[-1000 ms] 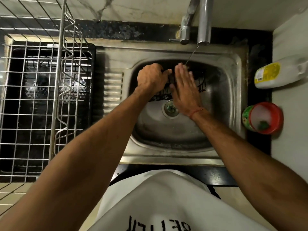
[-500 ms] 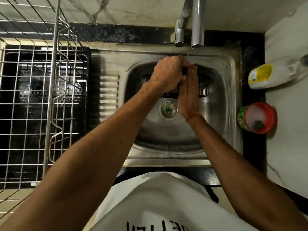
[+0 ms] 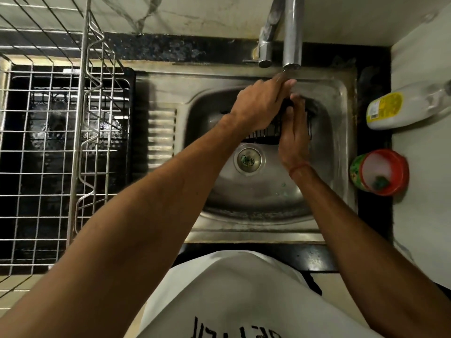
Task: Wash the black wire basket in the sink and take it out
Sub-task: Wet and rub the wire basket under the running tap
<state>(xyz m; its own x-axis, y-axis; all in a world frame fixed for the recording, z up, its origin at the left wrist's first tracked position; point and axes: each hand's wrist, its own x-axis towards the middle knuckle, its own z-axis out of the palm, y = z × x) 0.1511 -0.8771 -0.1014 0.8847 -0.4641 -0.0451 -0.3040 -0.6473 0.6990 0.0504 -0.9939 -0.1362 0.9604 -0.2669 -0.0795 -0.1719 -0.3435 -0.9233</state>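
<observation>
Black wire basket (image 3: 264,134) down in the steel sink basin (image 3: 327,152), under the chrome tap (image 3: 291,32). Left hand (image 3: 258,106) curled over its rim, right hand (image 3: 294,140) flat-fingered against its side.

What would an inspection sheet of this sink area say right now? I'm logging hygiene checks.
Surface: steel sink, wet; bits in the drain strainer.
Job's things: black wire basket in the basin, under the tap.
Clutter: white bottle lying on its side; red tub.
Grippers: left hand grips the basket; right hand flat against it.
Cables: nothing seen.
Surroundings: wire dish rack on the left.
</observation>
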